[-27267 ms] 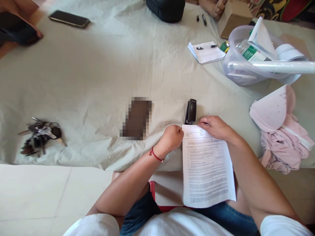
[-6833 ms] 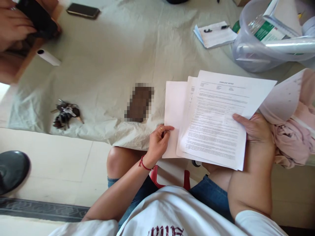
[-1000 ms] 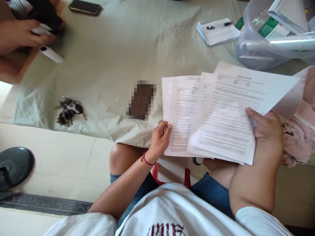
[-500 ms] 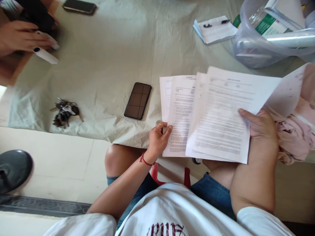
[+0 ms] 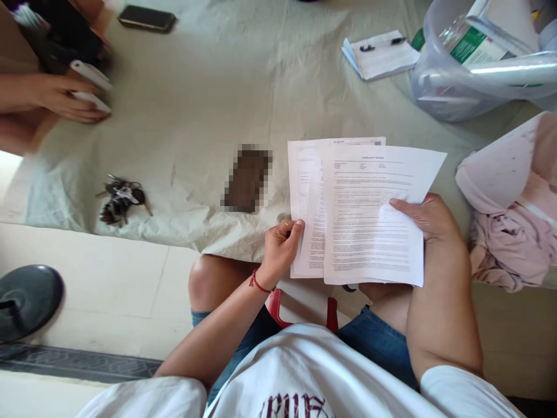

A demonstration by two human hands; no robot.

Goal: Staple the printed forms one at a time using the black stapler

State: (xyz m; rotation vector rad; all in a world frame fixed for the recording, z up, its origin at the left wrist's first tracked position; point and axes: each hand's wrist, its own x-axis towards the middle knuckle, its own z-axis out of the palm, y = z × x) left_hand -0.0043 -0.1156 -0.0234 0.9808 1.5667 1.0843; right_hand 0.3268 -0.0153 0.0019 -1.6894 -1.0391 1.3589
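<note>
I hold a stack of printed papers [image 5: 361, 215] above the near edge of a cloth-covered table [image 5: 195, 116]. My left hand [image 5: 281, 247] pinches the lower left edge of the sheets at the back. My right hand [image 5: 424, 217] grips the right side of the front sheet, thumb on top. The pages overlap closely, with the back sheets showing only on the left. A blurred dark phone [image 5: 246, 179] lies just left of the papers.
A bunch of keys [image 5: 119, 199] lies at the left. Another person's hand [image 5: 65, 96] holds white objects at far left, near a second phone [image 5: 147, 18]. A notepad with pen [image 5: 380, 53], a clear plastic tub [image 5: 461, 75] and pink cloth [image 5: 513, 226] sit right.
The fanned-out sheets have been drawn together into a tighter stack as my right hand moved left. The other person's hand has shifted lower over the white objects.
</note>
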